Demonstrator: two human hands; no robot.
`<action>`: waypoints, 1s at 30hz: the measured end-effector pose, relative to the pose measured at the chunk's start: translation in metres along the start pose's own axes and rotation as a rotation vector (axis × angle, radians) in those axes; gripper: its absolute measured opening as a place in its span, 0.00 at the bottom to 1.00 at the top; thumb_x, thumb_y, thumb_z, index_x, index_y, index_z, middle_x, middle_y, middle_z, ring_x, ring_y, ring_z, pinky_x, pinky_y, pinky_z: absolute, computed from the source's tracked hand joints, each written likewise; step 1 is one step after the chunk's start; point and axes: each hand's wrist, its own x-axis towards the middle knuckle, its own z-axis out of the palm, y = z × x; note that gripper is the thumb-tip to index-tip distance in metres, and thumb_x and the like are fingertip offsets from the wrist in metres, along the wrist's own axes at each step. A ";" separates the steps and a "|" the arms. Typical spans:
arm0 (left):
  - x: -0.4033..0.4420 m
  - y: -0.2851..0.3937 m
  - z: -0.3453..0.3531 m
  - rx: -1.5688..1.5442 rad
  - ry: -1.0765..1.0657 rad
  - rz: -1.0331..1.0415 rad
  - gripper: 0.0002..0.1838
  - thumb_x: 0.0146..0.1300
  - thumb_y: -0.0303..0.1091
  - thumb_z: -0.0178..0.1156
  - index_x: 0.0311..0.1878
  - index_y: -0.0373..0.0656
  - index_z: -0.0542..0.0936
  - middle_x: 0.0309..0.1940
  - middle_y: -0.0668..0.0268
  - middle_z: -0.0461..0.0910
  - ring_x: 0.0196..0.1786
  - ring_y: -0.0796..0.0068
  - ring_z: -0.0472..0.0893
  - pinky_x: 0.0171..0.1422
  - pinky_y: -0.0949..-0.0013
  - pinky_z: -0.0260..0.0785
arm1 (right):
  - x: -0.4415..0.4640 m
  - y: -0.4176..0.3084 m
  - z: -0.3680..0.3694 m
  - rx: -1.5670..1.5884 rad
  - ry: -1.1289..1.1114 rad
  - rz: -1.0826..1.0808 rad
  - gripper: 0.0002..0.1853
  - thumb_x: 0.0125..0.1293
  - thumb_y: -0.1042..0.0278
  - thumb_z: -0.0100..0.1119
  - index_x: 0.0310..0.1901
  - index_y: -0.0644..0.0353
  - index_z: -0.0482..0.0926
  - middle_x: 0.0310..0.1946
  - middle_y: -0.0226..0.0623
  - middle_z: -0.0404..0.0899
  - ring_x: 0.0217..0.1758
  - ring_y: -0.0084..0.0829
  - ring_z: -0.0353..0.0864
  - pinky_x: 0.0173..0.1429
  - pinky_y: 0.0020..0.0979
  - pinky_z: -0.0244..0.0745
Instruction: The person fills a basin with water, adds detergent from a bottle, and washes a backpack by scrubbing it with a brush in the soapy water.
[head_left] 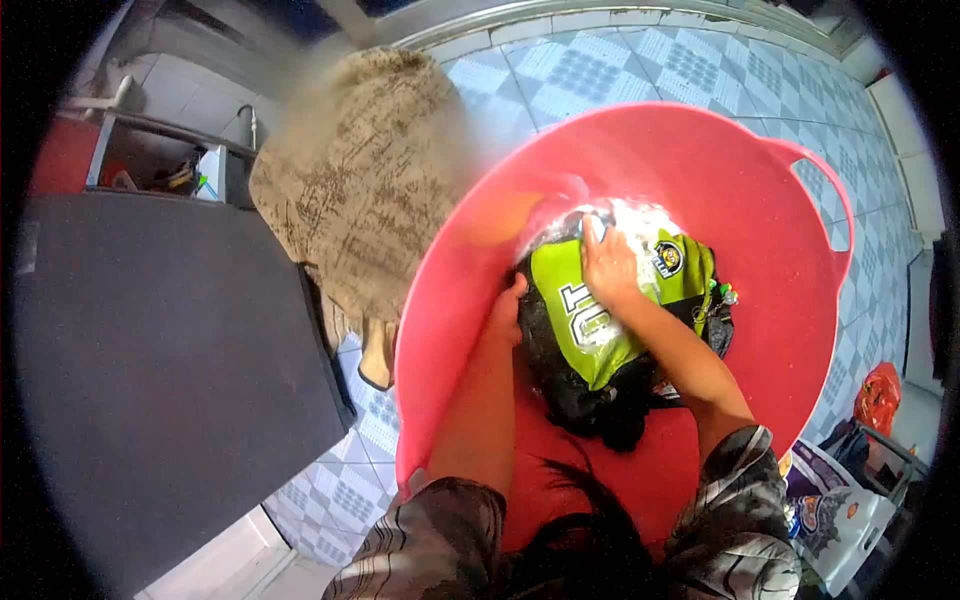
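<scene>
A green and black backpack (565, 320) lies wet in a large red plastic tub (780, 210), with white lettering, a round badge and a beaded charm (727, 293) at its right side. Suds and water (640, 218) gather at its far end. My left hand (508, 312) grips the backpack's left edge, its fingers partly hidden against the dark fabric. Pressed on the green panel near the suds is my right hand (608, 262), fingers bent. Something pale shows by its fingertips, too small and glary to name.
A stool-like shape under a brown patterned cloth (360, 180) stands left of the tub, beside a dark flat-topped surface (170, 380). Blue-white tiles (590, 70) cover the floor. At right are a red plastic bag (878, 398) and a white printed package (840, 530).
</scene>
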 end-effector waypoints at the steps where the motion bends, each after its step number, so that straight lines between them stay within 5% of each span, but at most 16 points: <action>1: -0.006 -0.001 0.004 -0.046 -0.010 0.048 0.24 0.65 0.49 0.53 0.57 0.43 0.71 0.49 0.62 0.77 0.50 0.62 0.76 0.56 0.57 0.68 | -0.006 -0.006 0.004 -0.011 -0.059 0.023 0.28 0.66 0.62 0.46 0.67 0.57 0.56 0.35 0.53 0.68 0.39 0.46 0.72 0.39 0.41 0.73; 5: 0.023 -0.011 -0.015 -0.082 0.065 0.278 0.23 0.67 0.47 0.52 0.60 0.43 0.70 0.49 0.62 0.77 0.49 0.62 0.77 0.55 0.57 0.69 | -0.062 -0.049 0.004 0.127 -0.252 0.053 0.31 0.66 0.60 0.46 0.69 0.57 0.52 0.40 0.52 0.68 0.39 0.44 0.72 0.39 0.41 0.74; 7: 0.002 -0.011 -0.006 -0.078 0.032 0.257 0.22 0.67 0.44 0.51 0.61 0.44 0.69 0.48 0.62 0.77 0.48 0.62 0.77 0.55 0.57 0.69 | -0.078 -0.053 0.011 0.168 -0.218 -0.245 0.30 0.66 0.61 0.46 0.68 0.57 0.54 0.38 0.52 0.68 0.38 0.44 0.72 0.36 0.41 0.74; 9: 0.006 -0.008 0.001 0.029 0.256 0.181 0.22 0.68 0.46 0.47 0.58 0.42 0.71 0.53 0.58 0.75 0.52 0.59 0.75 0.58 0.54 0.67 | -0.030 -0.041 -0.018 0.137 -0.300 -0.054 0.27 0.64 0.62 0.49 0.64 0.54 0.60 0.36 0.54 0.70 0.33 0.48 0.74 0.34 0.44 0.74; 11: 0.023 -0.012 -0.018 -0.030 0.135 0.107 0.23 0.69 0.47 0.46 0.58 0.41 0.71 0.53 0.58 0.75 0.52 0.58 0.75 0.59 0.55 0.66 | 0.000 -0.021 0.000 0.087 -0.106 0.008 0.26 0.64 0.61 0.49 0.64 0.55 0.60 0.34 0.53 0.70 0.32 0.47 0.75 0.30 0.42 0.73; 12: 0.025 -0.013 -0.020 0.034 0.160 0.196 0.24 0.69 0.48 0.45 0.57 0.40 0.72 0.53 0.57 0.76 0.52 0.58 0.75 0.59 0.55 0.67 | -0.002 -0.032 -0.008 0.143 -0.247 0.076 0.26 0.65 0.62 0.48 0.64 0.56 0.60 0.35 0.53 0.71 0.34 0.48 0.75 0.33 0.43 0.73; 13: 0.031 -0.008 -0.021 0.092 0.179 0.295 0.25 0.69 0.49 0.44 0.57 0.39 0.72 0.52 0.57 0.76 0.52 0.57 0.75 0.59 0.55 0.67 | -0.016 -0.046 -0.016 0.145 -0.384 0.004 0.24 0.66 0.62 0.47 0.63 0.56 0.60 0.38 0.53 0.71 0.36 0.48 0.75 0.35 0.44 0.73; 16: 0.051 -0.013 -0.046 0.193 0.138 0.425 0.26 0.68 0.50 0.45 0.56 0.37 0.72 0.51 0.57 0.76 0.51 0.57 0.76 0.58 0.55 0.67 | -0.053 -0.067 -0.008 0.410 -0.202 -0.240 0.23 0.66 0.63 0.47 0.62 0.55 0.62 0.35 0.53 0.71 0.34 0.48 0.74 0.34 0.46 0.72; 18: -0.002 -0.008 -0.002 0.173 0.187 0.295 0.26 0.68 0.51 0.46 0.56 0.37 0.72 0.50 0.57 0.77 0.51 0.57 0.76 0.58 0.54 0.68 | -0.041 -0.051 0.009 0.284 -0.189 -0.338 0.23 0.64 0.65 0.48 0.61 0.54 0.63 0.35 0.54 0.70 0.33 0.47 0.74 0.33 0.45 0.73; 20: 0.004 -0.006 0.000 0.037 0.187 0.114 0.26 0.67 0.52 0.47 0.54 0.37 0.73 0.47 0.56 0.78 0.48 0.56 0.77 0.56 0.54 0.69 | -0.002 -0.023 -0.005 0.022 -0.328 -0.054 0.27 0.63 0.70 0.46 0.65 0.52 0.60 0.39 0.51 0.70 0.40 0.42 0.74 0.34 0.35 0.76; 23: -0.009 0.000 0.022 0.082 0.226 0.141 0.25 0.67 0.50 0.48 0.54 0.37 0.74 0.46 0.56 0.79 0.46 0.55 0.78 0.55 0.53 0.69 | 0.010 0.021 -0.008 -0.190 -0.013 -0.166 0.27 0.63 0.67 0.45 0.66 0.48 0.60 0.41 0.49 0.72 0.41 0.41 0.75 0.41 0.39 0.72; 28: -0.015 0.017 0.030 0.099 0.143 0.021 0.24 0.63 0.47 0.56 0.57 0.42 0.72 0.50 0.59 0.77 0.50 0.59 0.77 0.53 0.52 0.69 | 0.023 0.031 -0.041 -0.100 -0.429 0.180 0.28 0.65 0.61 0.41 0.68 0.49 0.55 0.52 0.55 0.71 0.53 0.47 0.73 0.54 0.40 0.69; 30: -0.024 0.031 0.048 0.160 -0.123 0.091 0.23 0.58 0.43 0.62 0.51 0.38 0.76 0.43 0.60 0.81 0.44 0.62 0.80 0.48 0.58 0.72 | 0.042 0.041 -0.065 0.052 -0.646 0.367 0.32 0.63 0.58 0.44 0.69 0.52 0.53 0.61 0.53 0.66 0.62 0.45 0.70 0.62 0.39 0.66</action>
